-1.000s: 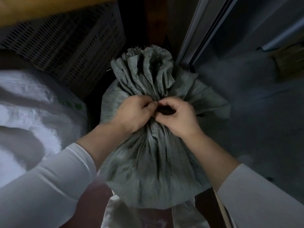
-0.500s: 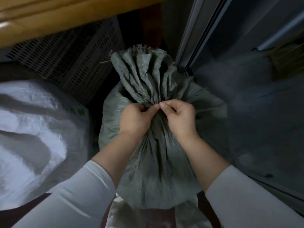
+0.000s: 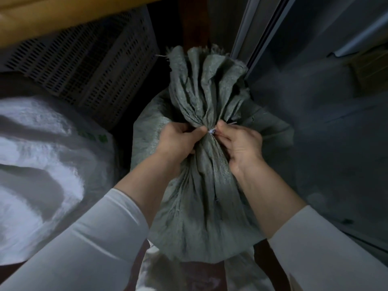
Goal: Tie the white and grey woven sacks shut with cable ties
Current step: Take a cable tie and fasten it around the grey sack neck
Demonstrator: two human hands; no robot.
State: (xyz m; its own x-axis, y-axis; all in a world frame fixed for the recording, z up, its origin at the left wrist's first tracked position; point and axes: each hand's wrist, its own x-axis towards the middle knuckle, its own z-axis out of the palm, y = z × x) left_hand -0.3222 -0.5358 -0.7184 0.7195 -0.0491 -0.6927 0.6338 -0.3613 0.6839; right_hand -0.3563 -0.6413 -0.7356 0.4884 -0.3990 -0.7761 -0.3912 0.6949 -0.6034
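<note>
A full grey woven sack [image 3: 201, 206] stands in front of me, its top gathered into a pleated bunch that fans out above the neck. My left hand [image 3: 178, 141] grips the left side of the neck. My right hand [image 3: 241, 143] pinches a thin white cable tie [image 3: 212, 131] at the neck, its small head showing between my fingertips and a short tail poking out to the upper right. A full white woven sack [image 3: 46, 164] lies to the left, apart from both hands.
A grey perforated plastic crate [image 3: 88, 66] stands behind the white sack, under a wooden edge [image 3: 63, 15]. A metal door frame [image 3: 262, 32] and a grey floor [image 3: 325, 127] lie to the right. More white sack fabric [image 3: 159, 274] shows below the grey sack.
The sack's neck has drawn narrower. My hands have shifted slightly apart on it, and the white cable tie's head now shows between my fingertips.
</note>
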